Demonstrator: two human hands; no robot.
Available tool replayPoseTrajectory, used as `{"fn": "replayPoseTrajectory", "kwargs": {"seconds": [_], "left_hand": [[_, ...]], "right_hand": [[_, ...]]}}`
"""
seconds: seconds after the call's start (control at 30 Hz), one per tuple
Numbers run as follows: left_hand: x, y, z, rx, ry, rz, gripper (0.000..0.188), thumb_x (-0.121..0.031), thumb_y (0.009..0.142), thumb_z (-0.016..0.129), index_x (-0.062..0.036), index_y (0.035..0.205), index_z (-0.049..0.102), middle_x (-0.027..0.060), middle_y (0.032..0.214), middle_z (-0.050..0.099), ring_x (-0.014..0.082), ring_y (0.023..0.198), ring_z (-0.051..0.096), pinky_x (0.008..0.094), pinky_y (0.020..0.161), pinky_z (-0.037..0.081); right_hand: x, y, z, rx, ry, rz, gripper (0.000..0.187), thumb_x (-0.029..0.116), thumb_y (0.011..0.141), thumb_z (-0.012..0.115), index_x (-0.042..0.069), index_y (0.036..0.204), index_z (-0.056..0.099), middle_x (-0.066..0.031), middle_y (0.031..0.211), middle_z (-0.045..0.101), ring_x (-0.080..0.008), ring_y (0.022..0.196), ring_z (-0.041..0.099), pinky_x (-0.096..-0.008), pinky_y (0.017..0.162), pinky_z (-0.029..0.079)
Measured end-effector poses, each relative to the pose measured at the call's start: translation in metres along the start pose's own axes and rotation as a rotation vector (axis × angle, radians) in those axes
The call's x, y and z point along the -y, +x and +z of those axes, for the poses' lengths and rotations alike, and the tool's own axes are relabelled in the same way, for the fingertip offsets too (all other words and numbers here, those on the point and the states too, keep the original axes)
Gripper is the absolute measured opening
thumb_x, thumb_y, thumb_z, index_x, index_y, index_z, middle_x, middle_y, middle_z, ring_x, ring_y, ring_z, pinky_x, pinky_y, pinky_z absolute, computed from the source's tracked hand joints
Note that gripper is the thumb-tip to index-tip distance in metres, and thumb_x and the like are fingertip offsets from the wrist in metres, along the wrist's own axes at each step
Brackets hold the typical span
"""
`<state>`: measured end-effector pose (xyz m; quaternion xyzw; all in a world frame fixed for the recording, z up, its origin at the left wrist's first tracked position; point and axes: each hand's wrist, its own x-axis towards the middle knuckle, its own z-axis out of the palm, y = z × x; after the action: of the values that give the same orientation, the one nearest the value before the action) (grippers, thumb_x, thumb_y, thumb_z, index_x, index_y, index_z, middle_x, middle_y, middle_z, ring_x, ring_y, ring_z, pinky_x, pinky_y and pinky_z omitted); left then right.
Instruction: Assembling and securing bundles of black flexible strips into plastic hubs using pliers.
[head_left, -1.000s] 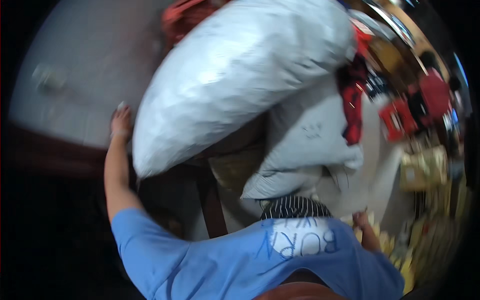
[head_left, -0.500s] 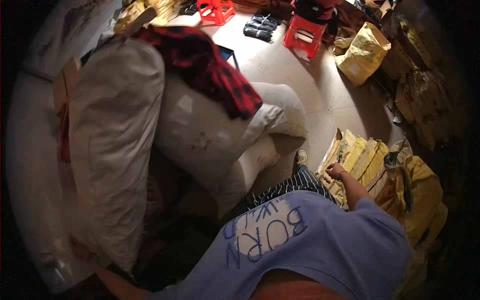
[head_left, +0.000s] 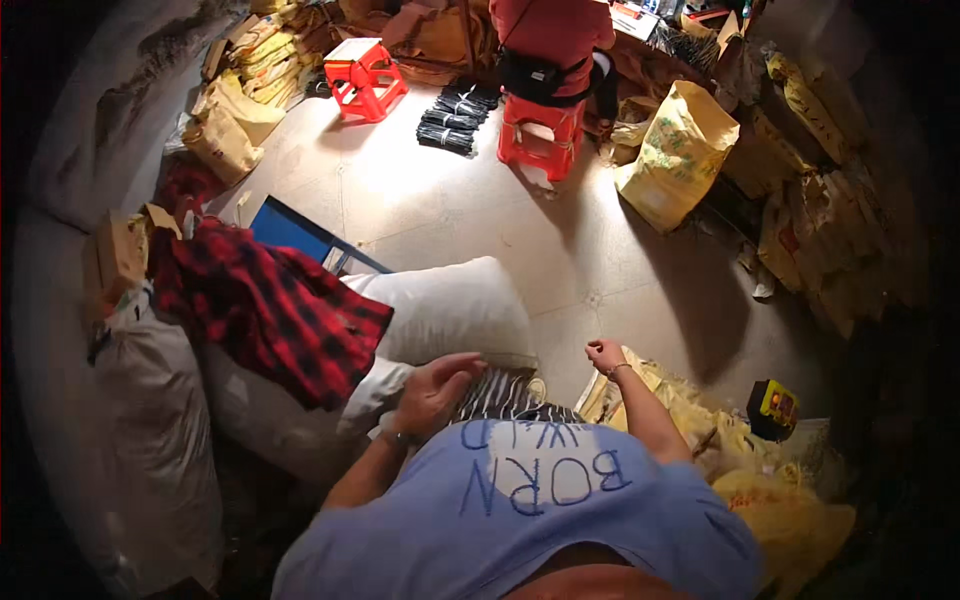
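My left hand is raised in front of my body with its fingers stretched out and nothing in it. Just beyond it lies a stuffed white sack. A red and black checked shirt is draped over the sacks to its left. My right hand hangs over the floor with its fingers curled closed. Whatever it may hold is hidden or too small to make out. Flattened yellow paper sacks lie just to the right of that hand and below it.
A tall white sack stands at the left. Beyond are a blue tray, a red stool and bundles of thin black pieces. A person sits on another red stool, near an open yellow bag. A yellow-black device is at right.
My left hand has come from beside the tall white sack to the front of my body. My right hand stays forward, fingers curled. My view has turned left and up, showing the seated person.
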<state>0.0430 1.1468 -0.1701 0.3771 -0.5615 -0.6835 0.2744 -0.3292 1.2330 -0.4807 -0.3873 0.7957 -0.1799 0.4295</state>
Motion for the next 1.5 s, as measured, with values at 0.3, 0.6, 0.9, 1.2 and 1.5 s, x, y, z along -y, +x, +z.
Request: {"fn": "replayPoseTrajectory", "kwargs": {"seconds": [0.3, 0.6, 0.9, 1.2, 1.5], "left_hand": [[0.108, 0.209, -0.049, 0.216, 0.339, -0.28, 0.034, -0.022, 0.092, 0.052, -0.0002, 0.118, 0.056, 0.0087, 0.097, 0.065, 0.0138, 0.083, 0.059, 0.0235, 0.072, 0.046], [0.177, 0.415, -0.126, -0.119, 0.285, -0.555, 0.04, -0.036, 0.088, 0.052, 0.0002, 0.098, 0.065, 0.0059, 0.081, 0.067, 0.0166, 0.07, 0.061, 0.0268, 0.062, 0.046], [0.005, 0.606, -0.226, -0.213, 0.518, -0.255, 0.033, -0.025, 0.088, 0.056, -0.0026, 0.113, 0.059, 0.0088, 0.094, 0.067, 0.0169, 0.079, 0.062, 0.025, 0.07, 0.048], [0.043, 0.687, -0.428, -0.359, 0.629, -0.476, 0.033, -0.026, 0.086, 0.058, -0.0028, 0.109, 0.061, 0.0099, 0.094, 0.067, 0.0198, 0.082, 0.064, 0.0278, 0.071, 0.05], [0.175, 0.572, -0.623, -0.481, 0.634, -1.147, 0.045, -0.048, 0.082, 0.049, -0.0088, 0.084, 0.071, 0.0105, 0.088, 0.068, 0.0293, 0.08, 0.062, 0.0369, 0.072, 0.048]], "right_hand": [[-0.029, 0.044, -0.076, -0.01, 0.291, 0.241, 0.03, 0.022, 0.078, 0.06, -0.004, 0.092, 0.066, -0.0094, 0.069, 0.064, -0.0168, 0.053, 0.055, -0.0263, 0.052, 0.046], [-0.042, 0.25, -0.083, -0.037, -0.051, 0.255, 0.034, 0.031, 0.075, 0.06, 0.002, 0.09, 0.07, -0.0113, 0.08, 0.069, -0.022, 0.066, 0.064, -0.0285, 0.061, 0.051], [0.305, 0.459, -0.183, 0.141, -0.2, -0.144, 0.031, 0.029, 0.078, 0.062, 0.001, 0.092, 0.067, -0.0118, 0.079, 0.067, -0.0238, 0.066, 0.06, -0.0316, 0.063, 0.049], [0.585, 0.631, -0.127, 0.362, -0.124, -0.29, 0.031, 0.023, 0.08, 0.06, 0.0, 0.1, 0.064, -0.0098, 0.084, 0.067, -0.0215, 0.068, 0.06, -0.0294, 0.065, 0.048], [0.765, 0.776, -0.052, 0.434, -0.3, -0.47, 0.031, 0.026, 0.079, 0.062, 0.002, 0.097, 0.066, -0.0137, 0.082, 0.067, -0.0259, 0.066, 0.061, -0.0331, 0.063, 0.05]]}}
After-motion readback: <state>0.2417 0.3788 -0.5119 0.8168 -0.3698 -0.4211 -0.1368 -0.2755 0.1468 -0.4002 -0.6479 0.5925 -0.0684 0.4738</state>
